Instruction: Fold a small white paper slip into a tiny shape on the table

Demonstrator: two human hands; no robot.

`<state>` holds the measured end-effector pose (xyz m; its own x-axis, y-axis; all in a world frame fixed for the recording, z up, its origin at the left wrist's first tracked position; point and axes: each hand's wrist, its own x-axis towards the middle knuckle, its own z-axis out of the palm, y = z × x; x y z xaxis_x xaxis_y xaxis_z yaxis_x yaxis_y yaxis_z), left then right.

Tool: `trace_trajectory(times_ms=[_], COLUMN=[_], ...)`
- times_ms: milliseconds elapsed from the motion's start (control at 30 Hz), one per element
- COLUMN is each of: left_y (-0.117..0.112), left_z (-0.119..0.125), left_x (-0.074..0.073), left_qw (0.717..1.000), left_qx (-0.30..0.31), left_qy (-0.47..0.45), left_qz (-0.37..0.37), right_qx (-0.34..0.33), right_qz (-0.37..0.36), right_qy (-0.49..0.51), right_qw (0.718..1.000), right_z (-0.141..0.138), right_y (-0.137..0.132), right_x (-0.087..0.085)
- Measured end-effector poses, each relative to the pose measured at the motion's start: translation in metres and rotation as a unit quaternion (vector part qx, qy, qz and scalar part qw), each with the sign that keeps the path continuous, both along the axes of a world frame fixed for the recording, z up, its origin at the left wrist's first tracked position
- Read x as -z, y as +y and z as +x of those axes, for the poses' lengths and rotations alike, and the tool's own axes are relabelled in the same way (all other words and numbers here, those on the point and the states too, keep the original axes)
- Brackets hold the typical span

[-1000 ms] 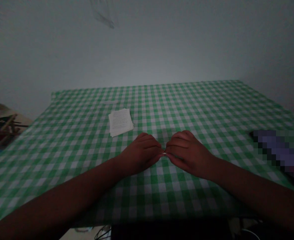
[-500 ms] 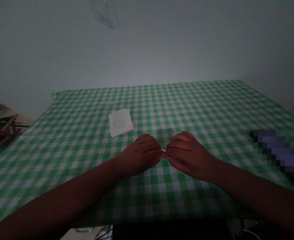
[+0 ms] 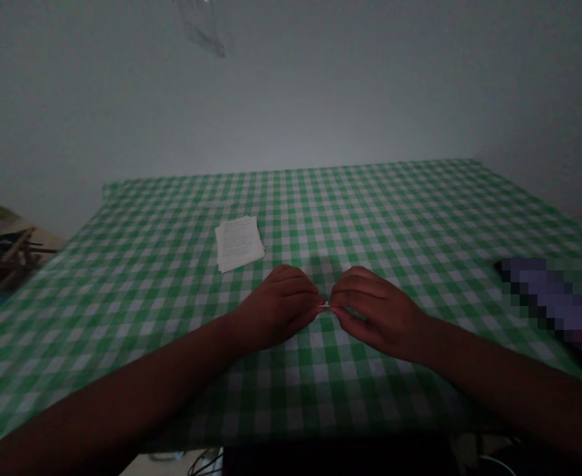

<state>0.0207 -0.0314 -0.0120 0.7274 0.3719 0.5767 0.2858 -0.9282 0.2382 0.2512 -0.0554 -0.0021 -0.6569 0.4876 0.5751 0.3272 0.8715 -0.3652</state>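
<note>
Between my two hands, low over the middle of the table, is a thin white strip (image 3: pixel 327 305) that looks like folded paper; only a short piece of it shows. My left hand (image 3: pixel 281 307) pinches its left end between thumb and fingers. On the other end, the fingertips of my right hand (image 3: pixel 374 311) are closed in a pinch, with a gap between thumb and palm. Most of the strip is hidden behind the fingers. Beyond my left hand lies a small stack of printed paper sheets (image 3: pixel 241 243).
A green and white checked cloth (image 3: pixel 370 218) covers the table. To the right lies a dark, flat, pixelated object (image 3: pixel 543 297). Behind the table stands a pale wall (image 3: pixel 320 86). Cables (image 3: pixel 205 463) show below the front edge.
My fingertips have moved slightly apart, and the strip between them now shows as a thin straight white line. The paper stack has not moved.
</note>
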Motion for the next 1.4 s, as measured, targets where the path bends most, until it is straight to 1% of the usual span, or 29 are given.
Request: trace_trajectory(times_ms=[133, 433, 767, 900, 967, 1033, 1100, 1167, 1233, 1300, 1400], left_y=[-0.001, -0.001, -0.004, -0.003, -0.001, 0.002, 0.005, 0.009, 0.011, 0.013, 0.015], left_z=[0.001, 0.002, 0.003, 0.002, 0.002, 0.001, 0.0, -0.002, -0.004, -0.006, -0.008], left_x=[-0.001, -0.003, -0.003, -0.001, 0.0, 0.0, -0.002, -0.004, -0.006, -0.006, -0.004], left_qw=[1.0, 1.0, 1.0, 1.0, 1.0, 0.999, 0.996, 0.99, 0.985, 0.984, 0.982], left_qx=[-0.001, -0.002, -0.011, -0.008, -0.01, -0.013, 0.001, 0.027, 0.037, 0.022, 0.002], left_qy=[-0.012, -0.012, -0.023, -0.018, 0.0, 0.029, 0.081, 0.138, 0.169, 0.171, 0.166], left_qz=[-0.002, -0.001, 0.002, 0.008, 0.016, 0.026, 0.024, 0.006, -0.019, -0.043, -0.086], right_qx=[-0.003, 0.014, 0.0, -0.01, -0.008, 0.0, 0.007, 0.006, -0.006, -0.016, -0.019], right_qz=[-0.008, 0.002, 0.0, 0.021, 0.042, 0.061, 0.073, 0.078, 0.073, 0.053, 0.011], right_qy=[0.012, 0.019, 0.02, 0.014, -0.002, -0.045, -0.111, -0.167, -0.198, -0.205, -0.192], right_qw=[1.0, 1.0, 1.0, 1.0, 0.999, 0.997, 0.991, 0.983, 0.977, 0.977, 0.981], right_z=[-0.001, -0.004, -0.003, -0.003, -0.003, -0.003, -0.002, 0.0, 0.001, 0.002, 0.003], right_y=[0.001, -0.001, -0.002, -0.002, -0.002, -0.002, -0.001, 0.001, 0.003, 0.004, 0.004], right_x=[0.001, 0.001, 0.001, 0.001, 0.001, 0.004, 0.009, 0.015, 0.021, 0.024, 0.024])
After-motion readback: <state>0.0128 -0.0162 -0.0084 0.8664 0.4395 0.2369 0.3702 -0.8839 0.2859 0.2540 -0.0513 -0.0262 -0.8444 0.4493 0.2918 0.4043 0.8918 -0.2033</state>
